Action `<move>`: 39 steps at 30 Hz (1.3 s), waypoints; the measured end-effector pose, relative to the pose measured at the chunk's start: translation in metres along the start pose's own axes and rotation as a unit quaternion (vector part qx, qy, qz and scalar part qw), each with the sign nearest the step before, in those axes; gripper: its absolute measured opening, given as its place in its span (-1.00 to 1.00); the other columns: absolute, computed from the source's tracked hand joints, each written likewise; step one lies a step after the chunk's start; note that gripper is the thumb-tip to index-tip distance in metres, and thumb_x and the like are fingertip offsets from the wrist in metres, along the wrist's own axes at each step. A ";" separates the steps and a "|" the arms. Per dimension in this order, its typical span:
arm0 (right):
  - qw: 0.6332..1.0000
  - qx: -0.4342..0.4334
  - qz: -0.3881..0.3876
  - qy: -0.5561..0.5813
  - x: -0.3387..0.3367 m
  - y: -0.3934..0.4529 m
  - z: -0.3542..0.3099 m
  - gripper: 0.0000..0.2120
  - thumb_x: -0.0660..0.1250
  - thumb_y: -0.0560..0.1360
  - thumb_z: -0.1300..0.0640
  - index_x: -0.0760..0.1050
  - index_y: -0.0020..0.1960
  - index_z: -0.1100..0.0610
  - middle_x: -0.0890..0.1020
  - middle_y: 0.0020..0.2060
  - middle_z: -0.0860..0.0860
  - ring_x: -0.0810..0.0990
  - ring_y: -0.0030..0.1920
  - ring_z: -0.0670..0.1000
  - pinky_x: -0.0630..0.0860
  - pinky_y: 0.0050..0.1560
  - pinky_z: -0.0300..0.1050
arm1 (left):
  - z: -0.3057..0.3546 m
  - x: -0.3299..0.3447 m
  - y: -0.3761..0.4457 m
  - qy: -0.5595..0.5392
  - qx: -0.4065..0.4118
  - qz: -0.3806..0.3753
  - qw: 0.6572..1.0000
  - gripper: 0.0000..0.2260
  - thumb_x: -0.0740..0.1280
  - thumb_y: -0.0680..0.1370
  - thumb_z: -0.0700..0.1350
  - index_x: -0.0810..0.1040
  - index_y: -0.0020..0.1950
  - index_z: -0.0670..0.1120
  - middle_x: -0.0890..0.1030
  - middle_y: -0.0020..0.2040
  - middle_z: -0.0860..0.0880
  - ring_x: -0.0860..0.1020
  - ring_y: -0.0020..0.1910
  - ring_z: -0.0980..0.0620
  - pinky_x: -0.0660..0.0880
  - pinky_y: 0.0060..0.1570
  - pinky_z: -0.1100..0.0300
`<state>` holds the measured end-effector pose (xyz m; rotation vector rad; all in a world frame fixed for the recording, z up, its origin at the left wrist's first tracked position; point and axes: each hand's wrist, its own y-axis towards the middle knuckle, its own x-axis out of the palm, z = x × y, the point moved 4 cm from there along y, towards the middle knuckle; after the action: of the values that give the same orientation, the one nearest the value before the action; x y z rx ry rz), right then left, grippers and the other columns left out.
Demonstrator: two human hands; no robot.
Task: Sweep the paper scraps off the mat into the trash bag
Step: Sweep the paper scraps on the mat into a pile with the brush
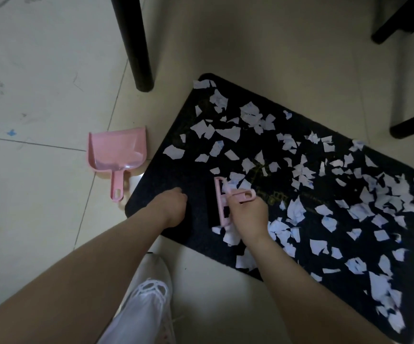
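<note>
The paper scraps [300, 175] lay scattered over the dark mat [166, 184], thickest beyond and right of the grip; they looked light, limp and liable to flutter or snag on the pile. The right hand [248, 214] held the pink brush [222, 202] by its handle, the head's long axis running away from the person. The left hand [173, 204] rested loosely curled on the mat, holding nothing. Further left, the pink dustpan [118, 152] lay on the floor [39, 70], handle toward the person.

Your left hand [173, 204] and right hand [249, 214] are bare, with no gloves, rings or watch. Both forearms are bare, with no sleeve in view. Your white shoe [151, 291] has a mesh upper with an openwork pattern and pale laces.
</note>
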<state>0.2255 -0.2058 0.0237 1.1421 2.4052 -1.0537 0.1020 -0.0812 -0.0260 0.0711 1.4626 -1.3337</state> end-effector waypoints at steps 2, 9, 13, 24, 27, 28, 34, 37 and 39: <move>0.999 -0.020 0.040 -0.012 -0.018 0.007 -0.006 -0.79 0.36 0.50 0.06 0.48 -0.29 0.07 0.61 -0.30 0.04 0.57 -0.28 0.01 0.42 -0.34 -0.24 | 0.002 -0.001 0.002 0.007 -0.004 -0.003 1.000 -0.70 0.12 0.60 -0.20 0.44 0.30 -0.19 0.41 0.24 -0.15 0.49 0.19 -0.11 0.44 0.13 0.11; 0.994 0.040 -0.086 0.052 -0.002 -0.003 0.000 -0.91 0.37 0.47 0.18 0.58 -0.21 0.12 0.60 -0.39 0.01 0.53 -0.40 -0.05 0.52 -0.32 -0.15 | 0.016 -0.001 0.006 0.007 0.001 0.001 1.000 -0.71 0.14 0.59 -0.21 0.43 0.30 -0.17 0.39 0.23 -0.17 0.51 0.14 -0.16 0.46 0.08 0.06; 0.992 0.066 -0.110 0.022 -0.009 -0.004 0.021 -0.88 0.38 0.47 0.16 0.57 -0.25 0.09 0.61 -0.42 0.00 0.57 -0.45 -0.10 0.56 -0.39 -0.17 | 0.023 0.002 0.007 0.017 0.029 -0.014 0.999 -0.70 0.14 0.59 -0.22 0.44 0.30 -0.17 0.42 0.22 -0.16 0.50 0.13 -0.13 0.45 0.09 0.10; 0.994 0.017 -0.091 0.064 -0.039 0.001 0.010 -0.93 0.40 0.47 0.19 0.61 -0.18 0.07 0.65 -0.34 -0.08 0.58 -0.36 -0.12 0.46 -0.41 -0.32 | 0.033 0.002 0.005 0.004 -0.002 -0.064 0.998 -0.62 0.12 0.62 -0.20 0.31 0.45 -0.18 0.37 0.36 -0.18 0.39 0.33 -0.11 0.35 0.28 0.15; 0.983 0.039 -0.179 -0.004 -0.025 -0.013 0.022 -0.92 0.38 0.46 0.19 0.62 -0.18 0.07 0.64 -0.36 -0.04 0.55 -0.40 -0.09 0.48 -0.40 -0.26 | 0.031 0.004 0.002 -0.004 -0.008 -0.081 0.997 -0.62 0.14 0.61 -0.17 0.32 0.44 -0.16 0.39 0.36 -0.17 0.39 0.33 -0.10 0.35 0.32 0.14; 0.982 0.041 -0.183 -0.025 -0.026 -0.014 0.025 -0.92 0.38 0.46 0.18 0.61 -0.19 0.06 0.64 -0.34 -0.02 0.55 -0.38 -0.09 0.48 -0.39 -0.27 | 0.030 0.005 0.002 -0.008 -0.009 -0.082 0.997 -0.62 0.14 0.61 -0.16 0.33 0.43 -0.14 0.39 0.36 -0.17 0.40 0.33 -0.10 0.36 0.33 0.13; 0.999 0.034 -0.033 -0.002 -0.075 0.012 0.031 -0.95 0.42 0.46 0.07 0.61 -0.14 0.03 0.68 -0.19 0.11 0.67 -0.17 0.12 0.63 -0.11 0.06 | 0.041 0.004 0.005 0.019 -0.017 -0.082 0.996 -0.59 0.11 0.62 -0.20 0.27 0.48 -0.13 0.32 0.34 -0.18 0.41 0.30 -0.15 0.40 0.29 0.08; 0.996 0.048 -0.043 0.066 -0.086 0.016 0.028 -0.85 0.45 0.43 0.07 0.63 -0.05 0.11 0.69 -0.15 0.09 0.66 -0.15 0.05 0.61 -0.08 0.00 | 0.053 0.002 0.012 0.046 -0.017 -0.076 0.996 -0.59 0.15 0.60 -0.19 0.29 0.47 -0.11 0.31 0.33 -0.18 0.43 0.26 -0.18 0.45 0.24 0.01; 0.992 0.062 -0.086 0.067 -0.083 0.008 0.031 -0.84 0.42 0.44 0.11 0.62 -0.02 0.15 0.69 -0.19 0.06 0.62 -0.25 -0.03 0.58 -0.21 -0.14 | 0.064 0.003 0.015 0.057 0.002 -0.055 0.997 -0.62 0.17 0.59 -0.17 0.35 0.42 -0.10 0.34 0.29 -0.16 0.45 0.22 -0.17 0.48 0.19 0.00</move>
<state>0.2839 -0.2709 0.0409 1.0905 2.6147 -1.2325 0.1521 -0.1237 -0.0231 0.0720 1.5793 -1.4408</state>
